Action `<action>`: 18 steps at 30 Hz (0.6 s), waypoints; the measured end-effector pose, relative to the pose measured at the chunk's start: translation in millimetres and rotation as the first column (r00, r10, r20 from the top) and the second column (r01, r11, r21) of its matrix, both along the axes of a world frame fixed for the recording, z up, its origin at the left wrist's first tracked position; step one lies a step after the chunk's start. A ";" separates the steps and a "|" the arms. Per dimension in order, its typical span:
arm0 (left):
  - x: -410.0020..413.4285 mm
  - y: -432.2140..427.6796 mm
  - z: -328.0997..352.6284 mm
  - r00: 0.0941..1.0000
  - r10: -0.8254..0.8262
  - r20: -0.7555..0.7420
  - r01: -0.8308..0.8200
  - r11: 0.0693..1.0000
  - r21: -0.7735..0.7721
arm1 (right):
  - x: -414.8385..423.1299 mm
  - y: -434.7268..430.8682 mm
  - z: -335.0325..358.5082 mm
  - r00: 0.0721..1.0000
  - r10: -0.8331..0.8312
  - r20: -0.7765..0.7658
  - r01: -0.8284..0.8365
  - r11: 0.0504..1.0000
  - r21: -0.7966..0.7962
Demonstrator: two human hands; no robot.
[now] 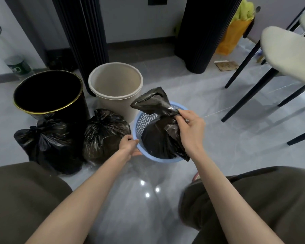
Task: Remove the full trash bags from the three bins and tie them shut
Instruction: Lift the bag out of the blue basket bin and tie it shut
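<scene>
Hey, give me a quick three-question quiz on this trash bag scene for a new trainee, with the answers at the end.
1. True or false: the beige bin holds no bag.
2. What does the left hand grip? A) the rim of the blue basket B) a chair leg C) the yellow paper bag
3. Fill in: the right hand grips the neck of the third bag, while ___ tied bags lie on the floor.
Key: 1 true; 2 A; 3 two.
</scene>
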State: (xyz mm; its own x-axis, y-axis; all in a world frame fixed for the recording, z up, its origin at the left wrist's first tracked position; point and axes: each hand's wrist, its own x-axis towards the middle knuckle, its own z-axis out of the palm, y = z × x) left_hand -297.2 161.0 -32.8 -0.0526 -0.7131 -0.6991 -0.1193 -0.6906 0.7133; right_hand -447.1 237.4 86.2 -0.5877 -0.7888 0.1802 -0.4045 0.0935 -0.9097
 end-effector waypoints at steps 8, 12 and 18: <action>15.1 14.0 -9.7 0.998 -0.012 0.060 0.012 1.000 0.001 | -11.3 -2.3 -4.5 0.892 -0.242 0.382 0.270 0.963 -0.021; 36.5 22.4 -22.3 0.996 0.033 0.082 -0.029 0.998 -0.049 | -18.0 -6.7 -1.1 0.839 -0.277 0.468 0.317 0.948 -0.008; 32.4 16.1 -22.8 0.998 0.066 -0.009 -0.066 0.998 0.019 | 28.0 -7.0 6.1 0.958 0.006 0.288 0.000 1.000 -0.023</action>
